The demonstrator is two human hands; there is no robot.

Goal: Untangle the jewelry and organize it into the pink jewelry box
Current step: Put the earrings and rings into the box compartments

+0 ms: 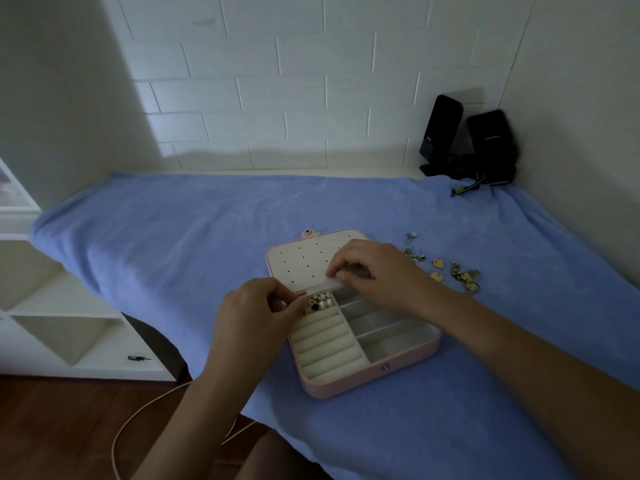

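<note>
- Toward the front edge of the blue towel [173,237]: pink jewelry box [367,381], open, with a small cluster of pieces [321,301] at the far end of its ring rolls [325,341].
- Left hand [252,317] pinched at that cluster, perhaps on 1 piece.
- Right hand [374,268] curled round the earring panel [304,265], holding it raised.
- Near the right edge: loose jewelry [457,271], well apart from the box.
- Best to steady the panel and seat 1 piece at a time.
</note>
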